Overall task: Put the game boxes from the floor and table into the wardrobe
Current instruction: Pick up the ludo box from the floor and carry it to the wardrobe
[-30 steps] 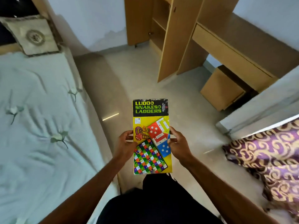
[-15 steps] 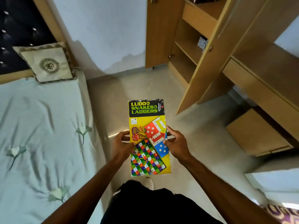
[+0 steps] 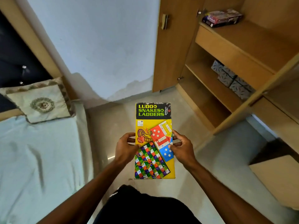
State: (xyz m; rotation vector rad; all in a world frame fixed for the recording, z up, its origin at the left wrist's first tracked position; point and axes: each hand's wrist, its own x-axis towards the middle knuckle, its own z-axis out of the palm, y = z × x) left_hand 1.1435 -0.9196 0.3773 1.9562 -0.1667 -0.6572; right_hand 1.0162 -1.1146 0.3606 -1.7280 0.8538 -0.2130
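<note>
The job was partly done. A purple game box point(image 3: 222, 17) already lay on a high shelf in the open wardrobe point(image 3: 226, 52), on the far right. On the shelf under it sat some grey patterned boxes point(image 3: 231, 76). They might have been games too, but the view was too poor to tell.

The Ludo Snakes & Ladders box point(image 3: 154, 140) was not yet in the wardrobe. It was up in the air over the floor point(image 3: 111, 125), in front of the person and near the middle of the view. The left hand point(image 3: 124, 147) gripped its left edge, with the fingers curled round it. The right hand point(image 3: 182, 147) gripped its right edge the same way. So both hands were clamped on the box, one on each side.

The box was long and thin. Its long side ran from near to far. The black end with the name on it pointed away from the person, toward the far wall. The picture side faced up.

What was left was to carry it to the right and put it on a shelf. No other game boxes showed on the floor here, and no bench was in sight.
</note>
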